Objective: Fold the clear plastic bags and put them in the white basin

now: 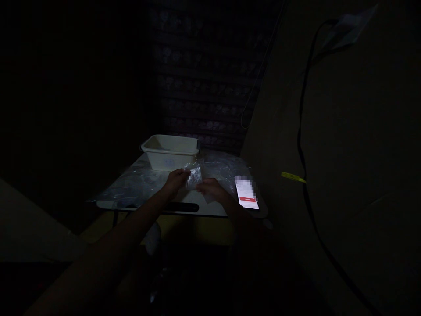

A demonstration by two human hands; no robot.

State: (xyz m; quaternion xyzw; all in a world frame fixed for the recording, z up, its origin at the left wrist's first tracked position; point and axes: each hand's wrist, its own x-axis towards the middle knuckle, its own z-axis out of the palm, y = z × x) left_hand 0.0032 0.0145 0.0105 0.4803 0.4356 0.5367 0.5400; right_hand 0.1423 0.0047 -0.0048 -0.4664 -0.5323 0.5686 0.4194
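Note:
Between my two hands is a small clear plastic bag (194, 174), held above the white table (154, 186). My left hand (177, 181) pinches its left side with thumb and fingers. At its lower right side, my right hand (211, 188) is closed on the bag. Whether anything lies inside the bag is too dark to tell. Just behind my hands stands a cream plastic tub (171, 160), its contents mostly hidden. Clear plastic bags (226, 169) lie at the right of the table, and more plastic bags (131, 186) at the left.
A lit phone (246, 193) lies at the table's right edge. A black cable (301, 131) with a yellow tag (292, 177) hangs down the right-hand wall. The table's front edge has a dark slot (182, 207). The surroundings are very dark.

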